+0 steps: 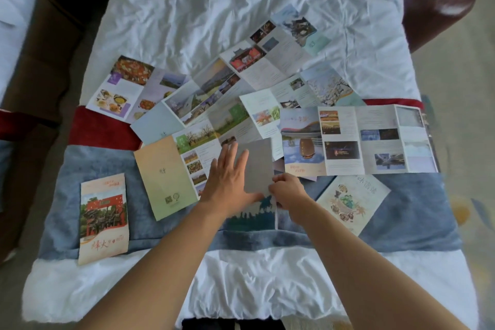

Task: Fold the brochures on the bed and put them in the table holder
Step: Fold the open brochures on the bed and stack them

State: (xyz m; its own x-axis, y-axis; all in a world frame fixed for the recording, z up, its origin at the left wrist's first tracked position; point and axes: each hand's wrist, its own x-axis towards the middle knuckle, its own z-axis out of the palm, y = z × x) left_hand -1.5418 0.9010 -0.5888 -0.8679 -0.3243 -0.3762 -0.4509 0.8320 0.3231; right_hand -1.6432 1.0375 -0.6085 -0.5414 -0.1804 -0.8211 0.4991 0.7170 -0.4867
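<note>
No holder or other container was to be seen anywhere, just the bed (241, 21) with its white sheet, a blue runner (88, 168) laid across it and a red strip (101, 128) at the runner's far edge. Roughly nine brochures were counted, though overlaps made that shaky. Two were already folded shut: one with a red gate (103, 218) at the left on the runner, one with food drawings (353, 202) at the right. The rest were spread open in a messy fan, including a long five-panel one (359, 139) and a tan-covered one (166, 177).

The brochure being folded (257, 166) was found mid-bed on the runner, grey flap turned up, a dark tree silhouette shown on its lower part. It was pressed flat by the left hand (227, 179), fingers straight. Its right edge was pinched by the right hand (288, 190), fingers curled.
</note>
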